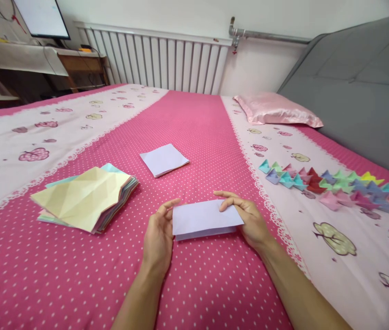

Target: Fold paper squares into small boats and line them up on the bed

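Note:
A lavender sheet of paper (203,217), doubled over along its upper edge, is held above the bed between both hands. My right hand (249,220) pinches its right end, the thumb on top and fingers beneath. Curled at the left end is my left hand (158,233), closed against the paper's edge, with some fingertips hidden behind it. Just beyond lies a small stack of square lavender paper (164,159). To the left is a thicker pile of creased coloured sheets (84,197), a pale yellow one on top.
Several folded paper boats (335,181) in many colours stand in rows at the right. A pink pillow (276,109) rests near the grey headboard (355,82). Behind the pink dotted bedspread (194,119) are a white radiator (160,59) and a desk (36,57) with a monitor (43,18).

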